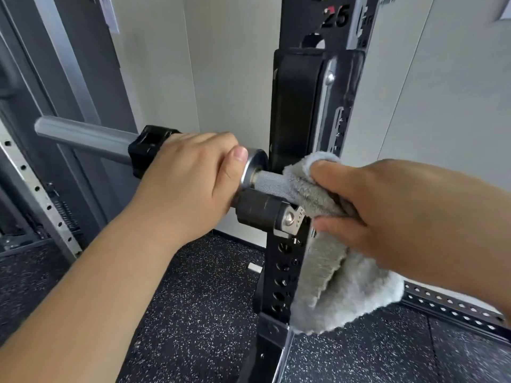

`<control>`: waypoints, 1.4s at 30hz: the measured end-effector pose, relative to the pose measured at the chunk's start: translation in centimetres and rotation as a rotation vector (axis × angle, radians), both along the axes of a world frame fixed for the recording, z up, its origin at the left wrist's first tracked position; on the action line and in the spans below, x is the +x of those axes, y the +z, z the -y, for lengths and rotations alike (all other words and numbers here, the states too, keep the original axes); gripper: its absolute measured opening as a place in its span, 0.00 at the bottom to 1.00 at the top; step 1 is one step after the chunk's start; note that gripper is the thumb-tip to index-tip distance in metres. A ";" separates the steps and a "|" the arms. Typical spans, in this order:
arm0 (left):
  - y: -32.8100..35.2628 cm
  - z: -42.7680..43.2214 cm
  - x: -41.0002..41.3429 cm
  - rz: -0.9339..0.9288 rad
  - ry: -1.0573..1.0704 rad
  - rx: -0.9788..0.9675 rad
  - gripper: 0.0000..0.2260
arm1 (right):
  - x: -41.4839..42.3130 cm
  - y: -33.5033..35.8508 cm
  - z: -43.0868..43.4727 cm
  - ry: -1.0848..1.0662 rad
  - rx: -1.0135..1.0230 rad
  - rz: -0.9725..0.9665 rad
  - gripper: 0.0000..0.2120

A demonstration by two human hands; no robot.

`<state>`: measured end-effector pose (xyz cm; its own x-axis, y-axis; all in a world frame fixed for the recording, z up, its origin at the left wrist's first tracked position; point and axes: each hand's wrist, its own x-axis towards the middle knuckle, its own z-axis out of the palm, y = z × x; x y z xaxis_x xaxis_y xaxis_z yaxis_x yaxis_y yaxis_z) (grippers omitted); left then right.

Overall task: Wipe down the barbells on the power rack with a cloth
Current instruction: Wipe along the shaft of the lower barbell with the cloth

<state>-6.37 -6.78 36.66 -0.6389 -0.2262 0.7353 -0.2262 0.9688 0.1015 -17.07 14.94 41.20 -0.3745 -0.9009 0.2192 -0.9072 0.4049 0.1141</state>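
Presently | silver steel barbell [251, 168] lay left-to-right on black perforated power rack upright [284, 261] | left hand [190, 178] gripped its sleeve [91, 139] | right hand [387, 214], nearer the knurled shaft [272, 185], clutched fluffy grey cloth [337, 277] against it.

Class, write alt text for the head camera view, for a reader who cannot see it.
The right hand wraps a fluffy grey cloth round the knurled steel barbell shaft at the black perforated rack upright. The left hand grips the bar's smooth sleeve beside a black collar.
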 end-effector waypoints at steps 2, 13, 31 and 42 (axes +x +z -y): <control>-0.7 0.2 -0.2 -0.042 -0.007 0.001 0.21 | 0.1 0.2 0.4 0.034 0.012 0.008 0.16; -1.9 -0.1 0.2 -0.076 -0.021 0.033 0.20 | 0.7 0.4 -0.1 -0.004 -0.006 0.024 0.15; 2.7 -7.5 -1.0 0.098 -0.215 0.106 0.11 | -1.6 0.2 -3.0 -0.152 -0.012 0.029 0.19; 1.6 -7.7 -0.9 0.181 -0.129 -0.002 0.16 | -1.3 0.2 -2.9 -0.173 -0.011 0.052 0.15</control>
